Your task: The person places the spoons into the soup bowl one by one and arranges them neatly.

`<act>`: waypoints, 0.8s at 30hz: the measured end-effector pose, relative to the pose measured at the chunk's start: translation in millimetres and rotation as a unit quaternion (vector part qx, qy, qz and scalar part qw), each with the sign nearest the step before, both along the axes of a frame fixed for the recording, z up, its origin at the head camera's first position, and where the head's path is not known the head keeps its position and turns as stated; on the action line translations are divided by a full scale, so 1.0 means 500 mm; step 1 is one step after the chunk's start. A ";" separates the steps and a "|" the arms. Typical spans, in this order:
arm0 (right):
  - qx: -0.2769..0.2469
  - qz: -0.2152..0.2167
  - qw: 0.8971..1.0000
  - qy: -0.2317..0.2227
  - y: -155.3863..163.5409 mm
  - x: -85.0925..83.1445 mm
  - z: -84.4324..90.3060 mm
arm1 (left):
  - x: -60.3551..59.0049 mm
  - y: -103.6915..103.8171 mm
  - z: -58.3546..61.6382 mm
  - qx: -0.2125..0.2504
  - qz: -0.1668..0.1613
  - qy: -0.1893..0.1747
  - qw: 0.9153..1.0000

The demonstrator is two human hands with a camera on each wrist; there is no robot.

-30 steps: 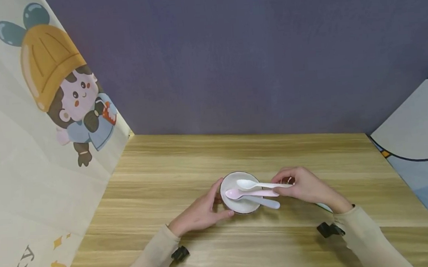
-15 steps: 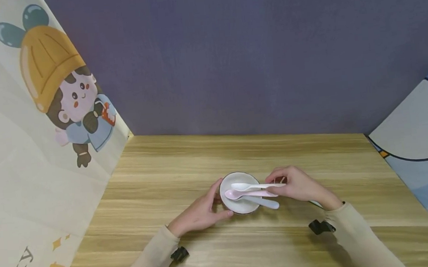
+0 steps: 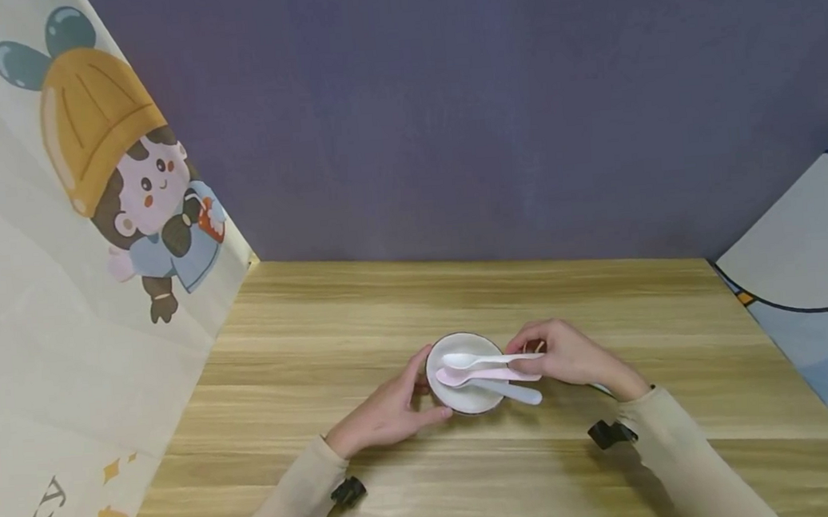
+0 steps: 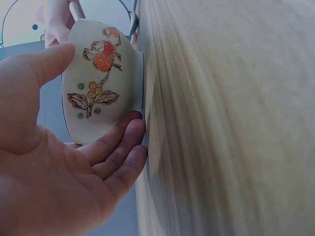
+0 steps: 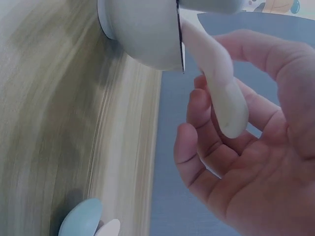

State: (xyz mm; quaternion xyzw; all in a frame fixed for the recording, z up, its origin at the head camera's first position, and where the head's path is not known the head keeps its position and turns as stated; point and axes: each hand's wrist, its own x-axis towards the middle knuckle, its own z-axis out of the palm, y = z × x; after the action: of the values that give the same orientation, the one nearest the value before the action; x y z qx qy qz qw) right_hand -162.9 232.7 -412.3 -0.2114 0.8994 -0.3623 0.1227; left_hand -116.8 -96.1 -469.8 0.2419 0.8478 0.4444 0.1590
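Note:
A round bowl [image 3: 471, 405], pale inside with a dark rim and fruit painted on its outer wall, stands on the wooden table. My left hand [image 3: 393, 412] holds its left side, thumb at the near rim and fingers curled low by the foot, as the left wrist view shows. Three spoons lie across the bowl, handles out over the right rim: a white spoon [image 3: 464, 360], a pink spoon [image 3: 490, 374] and a pale grey-blue spoon [image 3: 520, 394]. My right hand [image 3: 566, 353] pinches the white spoon's handle, thumb close over the pink handle.
A pale teal rounded thing [image 5: 82, 219] and a whitish one [image 5: 109, 228] lie on the table, mostly hidden under my right wrist in the head view. A dark blue-grey panel [image 3: 448, 128] stands behind the table; a printed sheet [image 3: 140, 366] borders it at left.
My right hand has moved left with the white spoon, whose head now lies further into the bowl. The left hand and the bowl stay in place.

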 end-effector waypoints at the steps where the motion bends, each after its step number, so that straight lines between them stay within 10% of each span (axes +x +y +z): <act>1: 0.000 0.001 1.000 -0.002 -0.001 -0.001 -0.001 | 0.000 0.000 0.000 0.000 0.000 -0.001 1.000; 24: -0.009 0.001 0.999 -0.038 -0.015 -0.013 -0.016 | 0.001 0.004 0.004 0.005 0.004 -0.004 1.000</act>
State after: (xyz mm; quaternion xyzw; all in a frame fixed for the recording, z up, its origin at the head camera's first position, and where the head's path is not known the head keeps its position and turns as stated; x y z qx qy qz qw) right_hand -169.6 225.2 -420.6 -0.1997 0.8905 -0.3783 0.1551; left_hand -116.3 -94.1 -468.0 0.2374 0.8458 0.4505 0.1591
